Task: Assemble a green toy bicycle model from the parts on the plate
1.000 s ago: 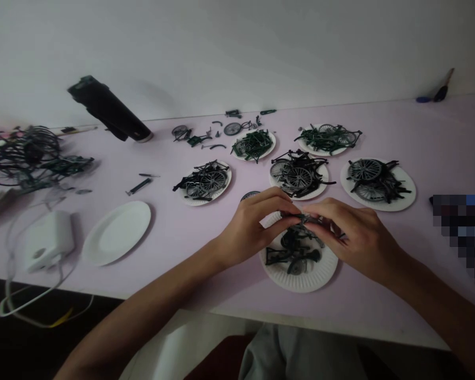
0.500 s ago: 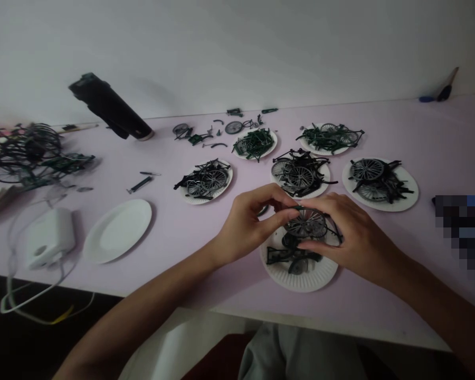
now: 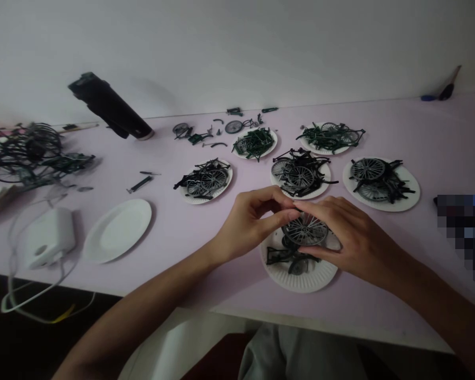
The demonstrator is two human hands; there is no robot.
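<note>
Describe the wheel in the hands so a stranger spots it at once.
On the pale pink tabletop, find the ribbed white paper plate nearest the person. Over it, between the left hand and right hand, is a round grey wheel with thin spokes. Unlike the spoked wheels lying in piles behind, it is held in fingers.

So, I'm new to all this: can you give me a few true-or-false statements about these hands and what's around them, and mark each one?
1. The left hand and the right hand meet at a spoked wheel. True.
2. The spoked wheel is bright red. False: it is grey.
3. The spoked wheel is over a white plate that bears dark parts. True.
4. That white plate is square. False: it is round.
5. A white box lies to the left of both hands. True.
6. The right hand is pressed flat. False: it curves around the spoked wheel.
</note>
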